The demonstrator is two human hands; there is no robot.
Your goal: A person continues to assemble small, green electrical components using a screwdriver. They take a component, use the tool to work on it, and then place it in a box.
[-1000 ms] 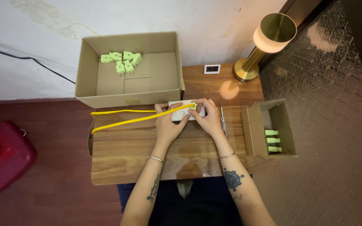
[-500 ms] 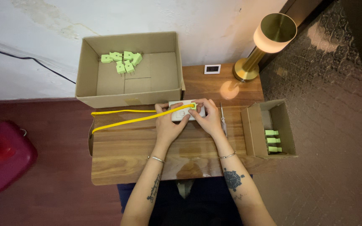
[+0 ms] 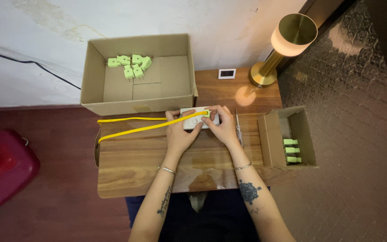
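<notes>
Both hands pinch a small white rectangular block (image 3: pixel 196 121) lying lengthwise left-right on the wooden desk (image 3: pixel 135 166); left hand (image 3: pixel 180 132) and right hand (image 3: pixel 222 125) grip it closed; a green plug (image 3: pixel 207 113), apparently, sits on top; yellow cord (image 3: pixel 135 127) trails left.

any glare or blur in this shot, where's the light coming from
Head view: sharp overall, no motion blur; the lit brass lamp throws a bright spot on the wooden table beside its base; both hands, left hand and right hand, are evenly lit; the right-side floor falls darker.

Both forearms are bare and sleeveless. The left hand (image 3: pixel 181 134) has a thin wrist bangle and forearm tattoo; the right hand (image 3: pixel 224 127) has a bracelet and round dark tattoo.
</notes>
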